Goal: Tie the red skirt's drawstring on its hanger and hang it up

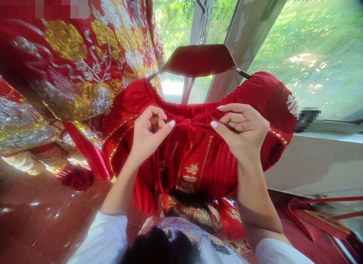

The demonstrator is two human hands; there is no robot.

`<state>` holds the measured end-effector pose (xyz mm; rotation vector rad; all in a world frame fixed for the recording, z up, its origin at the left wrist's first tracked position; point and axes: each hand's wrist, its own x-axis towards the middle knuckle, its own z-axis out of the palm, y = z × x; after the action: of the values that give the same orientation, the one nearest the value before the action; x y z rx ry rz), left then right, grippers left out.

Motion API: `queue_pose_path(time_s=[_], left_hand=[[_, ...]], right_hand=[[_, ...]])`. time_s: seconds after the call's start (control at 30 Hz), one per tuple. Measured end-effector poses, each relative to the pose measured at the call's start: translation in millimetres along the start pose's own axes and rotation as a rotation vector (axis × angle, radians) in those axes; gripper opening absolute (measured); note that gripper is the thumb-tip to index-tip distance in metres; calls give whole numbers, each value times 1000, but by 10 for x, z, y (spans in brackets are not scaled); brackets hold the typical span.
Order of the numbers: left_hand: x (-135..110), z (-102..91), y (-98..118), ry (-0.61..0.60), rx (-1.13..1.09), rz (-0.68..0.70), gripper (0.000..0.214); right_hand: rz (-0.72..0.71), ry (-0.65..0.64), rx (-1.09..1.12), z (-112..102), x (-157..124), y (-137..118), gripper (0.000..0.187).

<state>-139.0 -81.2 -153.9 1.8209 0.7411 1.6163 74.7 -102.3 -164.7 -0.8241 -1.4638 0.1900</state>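
A red pleated skirt [222, 163] with gold beading and embroidery hangs in front of me by its gathered waistband. It hangs from a dark red hanger [198, 61] with metal side arms. At the middle of the waistband a thin red drawstring [188, 122] is tied in a knot or bow. My left hand [147, 131] pinches the drawstring left of the knot, between thumb and curled fingers. On the other side, my right hand [244, 129] pinches it too, its fingertips against the waistband. The string runs between both hands.
A red garment [104, 41] with heavy gold and silver embroidery hangs at the left, close to the skirt. Behind the hanger are windows [297, 59] above a pale wall [312, 165]. Red-framed objects [314, 218] lie at the lower right on the reddish tiled floor [34, 211].
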Motion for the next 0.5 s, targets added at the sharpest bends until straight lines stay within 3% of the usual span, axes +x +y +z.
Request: queue_pose_path(time_s=[0.13, 0.27, 0.4, 0.5], left_hand=[[12, -33, 17, -7, 27, 19, 26], [32, -52, 7, 9, 120, 70, 31], [62, -49, -37, 34, 178, 92, 32], [-17, -81, -129, 85, 120, 82, 26]], right_hand=[[-163, 89, -330, -76, -36, -29, 5], [-356, 148, -651, -133, -19, -27, 13], [-338, 136, -726, -148, -9, -14, 16], [-345, 46, -709, -141, -155, -21, 15]])
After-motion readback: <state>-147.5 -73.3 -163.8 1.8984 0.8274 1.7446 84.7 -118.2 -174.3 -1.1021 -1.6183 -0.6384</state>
